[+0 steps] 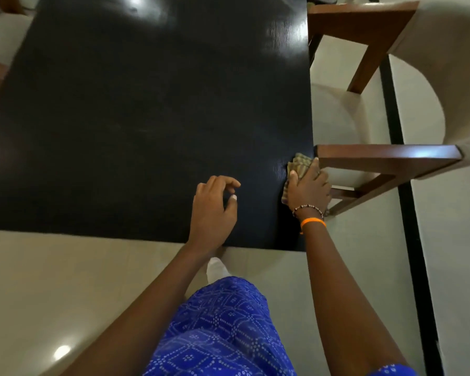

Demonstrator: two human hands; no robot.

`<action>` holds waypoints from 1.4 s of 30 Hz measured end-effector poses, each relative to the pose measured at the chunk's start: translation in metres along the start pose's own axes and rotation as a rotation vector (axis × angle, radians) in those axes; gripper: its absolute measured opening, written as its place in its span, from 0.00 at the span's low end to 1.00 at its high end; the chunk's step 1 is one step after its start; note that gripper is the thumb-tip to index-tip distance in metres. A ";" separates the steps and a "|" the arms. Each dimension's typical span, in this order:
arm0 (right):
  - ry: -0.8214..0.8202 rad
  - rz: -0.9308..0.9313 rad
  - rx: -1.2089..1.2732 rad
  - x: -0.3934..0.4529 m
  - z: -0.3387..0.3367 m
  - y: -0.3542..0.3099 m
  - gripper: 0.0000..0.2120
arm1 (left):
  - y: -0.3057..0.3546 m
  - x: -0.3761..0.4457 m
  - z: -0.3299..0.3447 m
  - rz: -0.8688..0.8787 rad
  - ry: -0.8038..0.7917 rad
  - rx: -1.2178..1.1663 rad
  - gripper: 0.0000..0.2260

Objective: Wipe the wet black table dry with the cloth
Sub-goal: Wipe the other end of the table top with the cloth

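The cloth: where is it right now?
In the head view, the cloth lies under the right hand at the black table's right edge, beside a wooden chair.

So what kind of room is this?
Probably a dining room at home. A big black table has cushioned wooden chairs pulled up to it on a pale tiled floor, and the right hand presses a cloth onto the table.
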State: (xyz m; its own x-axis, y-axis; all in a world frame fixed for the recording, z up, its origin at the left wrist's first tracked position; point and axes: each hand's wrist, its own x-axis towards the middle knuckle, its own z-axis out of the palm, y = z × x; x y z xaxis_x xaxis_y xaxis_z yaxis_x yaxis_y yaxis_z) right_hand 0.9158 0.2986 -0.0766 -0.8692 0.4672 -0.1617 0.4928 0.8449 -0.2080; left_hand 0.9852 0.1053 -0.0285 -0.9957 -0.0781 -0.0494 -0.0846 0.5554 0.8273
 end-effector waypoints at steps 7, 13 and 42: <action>0.050 0.048 0.030 -0.090 0.007 0.050 0.29 | -0.024 -0.052 -0.016 -0.200 -0.084 -0.170 0.09; 0.089 0.063 0.102 -0.143 0.023 0.034 0.36 | -0.045 -0.079 -0.037 -0.453 -0.132 -0.392 0.08; -0.096 -1.677 -0.392 -0.129 0.037 -0.082 0.38 | -0.110 -0.143 -0.103 -0.868 0.350 -0.809 0.08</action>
State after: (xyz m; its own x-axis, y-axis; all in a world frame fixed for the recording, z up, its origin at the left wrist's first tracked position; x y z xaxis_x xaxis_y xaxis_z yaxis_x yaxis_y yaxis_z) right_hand 0.9888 0.1591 -0.0739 -0.3729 -0.9238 -0.0872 -0.9279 0.3717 0.0300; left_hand 1.1403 -0.0296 -0.0546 -0.5472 -0.4514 -0.7048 -0.5402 -0.4527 0.7094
